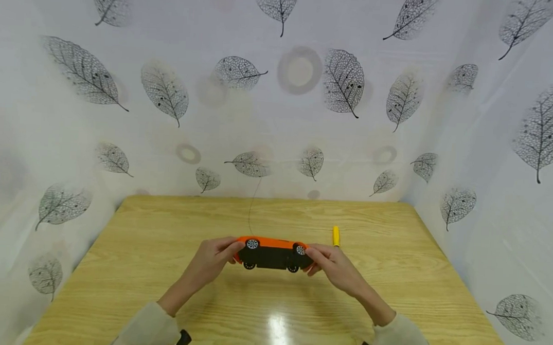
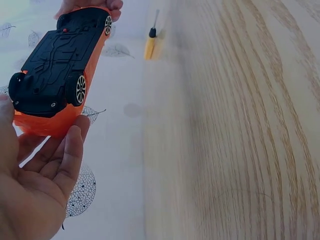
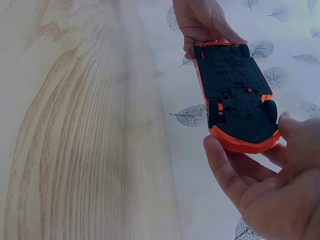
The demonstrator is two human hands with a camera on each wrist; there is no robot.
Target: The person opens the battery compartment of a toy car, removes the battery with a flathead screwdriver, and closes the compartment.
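Note:
An orange toy car (image 1: 273, 254) is held up above the table, its black underside turned toward the head camera. My left hand (image 1: 216, 257) grips one end of it between thumb and fingers, and my right hand (image 1: 335, 265) grips the other end. In the left wrist view, the underside of the toy car (image 2: 55, 65) shows moulded lines and screws near the end by my left hand (image 2: 40, 175). From the right wrist, a small red part is visible on the base of the toy car (image 3: 235, 90), above my right hand (image 3: 270, 180).
A screwdriver (image 2: 151, 42) with a yellow handle and a metal shaft lies on the wooden table (image 1: 163, 219), beyond my right hand. White curtains (image 1: 279, 116) printed with dark leaves stand behind the table and along both sides.

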